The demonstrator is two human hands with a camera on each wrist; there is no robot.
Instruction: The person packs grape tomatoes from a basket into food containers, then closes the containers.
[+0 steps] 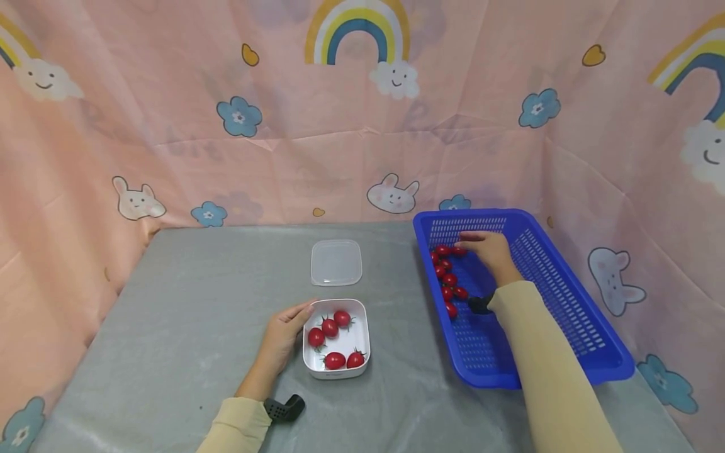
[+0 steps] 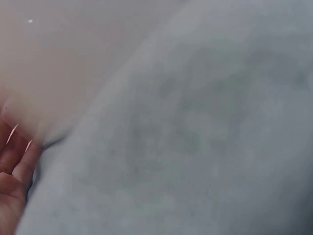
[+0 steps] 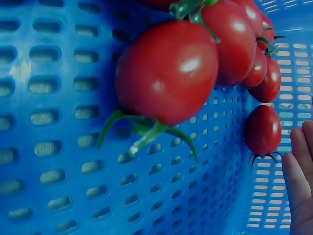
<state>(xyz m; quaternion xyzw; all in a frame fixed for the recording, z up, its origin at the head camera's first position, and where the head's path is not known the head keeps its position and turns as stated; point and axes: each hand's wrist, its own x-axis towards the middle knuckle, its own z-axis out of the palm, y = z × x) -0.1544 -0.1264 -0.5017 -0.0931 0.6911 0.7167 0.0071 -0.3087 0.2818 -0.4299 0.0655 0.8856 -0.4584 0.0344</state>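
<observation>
My left hand (image 1: pixel 283 333) holds the upper left corner of a square white food container (image 1: pixel 336 374), with its fingertips at the rim. Several red cherry tomatoes (image 1: pixel 330 327) with green stems lie inside the container. In the left wrist view only part of the left hand (image 2: pixel 14 166) shows at the left edge, and the rest is blurred. My right hand (image 1: pixel 489 251) reaches into a blue plastic basket (image 1: pixel 589 308), its fingers extended at a cherry tomato (image 1: pixel 460 251). The right wrist view has the fingers (image 3: pixel 296 181) beside a cherry tomato (image 3: pixel 264 129), apart from it.
A translucent square lid (image 1: pixel 337 263) lies on the grey-covered table (image 1: pixel 187 314) behind the white container. More cherry tomatoes (image 1: pixel 447 280) line the basket's left side. A pink patterned curtain (image 1: pixel 317 151) stands behind and at both sides.
</observation>
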